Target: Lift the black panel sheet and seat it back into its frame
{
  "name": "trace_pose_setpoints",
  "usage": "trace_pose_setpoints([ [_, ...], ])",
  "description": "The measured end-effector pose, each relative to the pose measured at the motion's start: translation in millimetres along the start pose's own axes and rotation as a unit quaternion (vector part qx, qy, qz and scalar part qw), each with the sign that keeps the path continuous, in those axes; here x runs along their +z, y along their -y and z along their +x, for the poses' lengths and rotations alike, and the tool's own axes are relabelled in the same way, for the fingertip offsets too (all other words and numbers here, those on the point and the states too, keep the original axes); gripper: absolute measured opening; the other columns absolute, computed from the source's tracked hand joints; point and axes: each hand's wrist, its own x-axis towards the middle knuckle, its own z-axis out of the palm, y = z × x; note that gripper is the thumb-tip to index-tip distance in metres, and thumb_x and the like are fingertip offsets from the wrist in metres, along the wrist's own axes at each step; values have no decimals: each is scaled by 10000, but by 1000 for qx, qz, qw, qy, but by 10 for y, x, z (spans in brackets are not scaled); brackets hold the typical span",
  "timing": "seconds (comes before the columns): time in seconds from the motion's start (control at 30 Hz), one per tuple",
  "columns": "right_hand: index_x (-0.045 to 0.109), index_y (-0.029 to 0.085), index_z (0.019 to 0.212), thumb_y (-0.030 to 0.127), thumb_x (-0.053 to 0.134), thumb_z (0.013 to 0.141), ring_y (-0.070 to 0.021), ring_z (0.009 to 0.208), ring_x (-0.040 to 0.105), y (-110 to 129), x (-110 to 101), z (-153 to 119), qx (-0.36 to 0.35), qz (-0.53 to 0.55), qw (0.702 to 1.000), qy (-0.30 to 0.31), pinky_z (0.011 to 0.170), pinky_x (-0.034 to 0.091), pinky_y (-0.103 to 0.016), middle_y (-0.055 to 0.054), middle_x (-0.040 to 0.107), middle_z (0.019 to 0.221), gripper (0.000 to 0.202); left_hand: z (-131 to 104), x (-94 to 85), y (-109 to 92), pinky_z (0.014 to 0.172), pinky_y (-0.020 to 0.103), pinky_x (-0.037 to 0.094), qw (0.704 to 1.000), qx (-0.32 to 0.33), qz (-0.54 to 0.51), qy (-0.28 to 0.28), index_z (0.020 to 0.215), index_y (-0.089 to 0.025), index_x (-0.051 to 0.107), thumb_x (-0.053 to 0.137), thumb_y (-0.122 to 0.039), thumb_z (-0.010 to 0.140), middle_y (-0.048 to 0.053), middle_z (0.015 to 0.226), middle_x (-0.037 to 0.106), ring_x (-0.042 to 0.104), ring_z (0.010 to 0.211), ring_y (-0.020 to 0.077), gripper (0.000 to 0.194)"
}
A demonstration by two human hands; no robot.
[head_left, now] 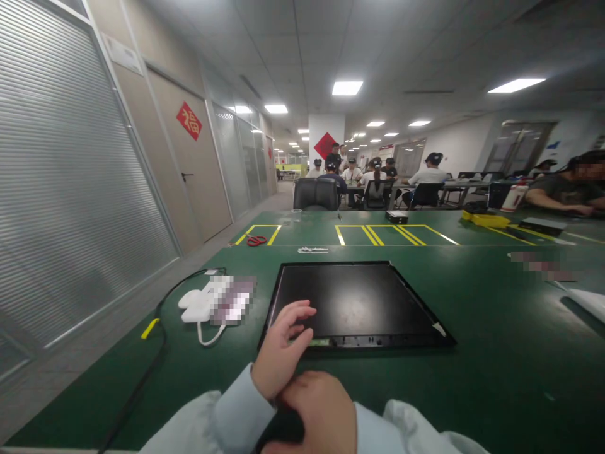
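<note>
A flat black display panel (347, 299) lies on the green table in front of me, its frame edge nearest me showing small fittings. My left hand (286, 347) is over the panel's near left corner, fingers loosely curved and apart with nothing in them; whether it touches the panel I cannot tell. Close below it, my right hand (321, 407) reaches across to the left wrist and cuff. Its thumb stands away from the fingers, whose tips are partly hidden, and no object shows in it. Light blue sleeves cover both arms.
White devices with a cable (205, 299) lie left, beside a black cord (163, 340). Beyond the panel are small white pieces (312, 250), red-handled scissors (256, 240) and yellow tape outlines (373, 234). A yellow tray (486, 219) and another person (574, 189) are at right.
</note>
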Motion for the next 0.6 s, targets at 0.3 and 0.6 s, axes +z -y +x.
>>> trace_pose_setpoints([
  [0.3, 834, 263, 891, 374, 728, 855, -164, 684, 706, -266, -398, -319, -61, 49, 990, -114, 651, 474, -270, -3, 803, 796, 157, -296, -318, 63, 972, 401, 584, 979, 72, 149, 117, 1142, -228, 785, 630, -251, 903, 151, 1302, 749, 700, 1216, 301, 286],
  [0.6, 801, 227, 804, 313, 692, 700, -267, 877, 774, -2737, -1766, -494, 337, 91, 862, -367, 863, 598, -379, -93, 814, 880, 173, 736, -659, 402, 1156, 509, 450, 843, -102, 527, 17, 1229, -64, 731, 533, -282, 999, 282, 1350, 703, 648, 1322, 404, 373],
])
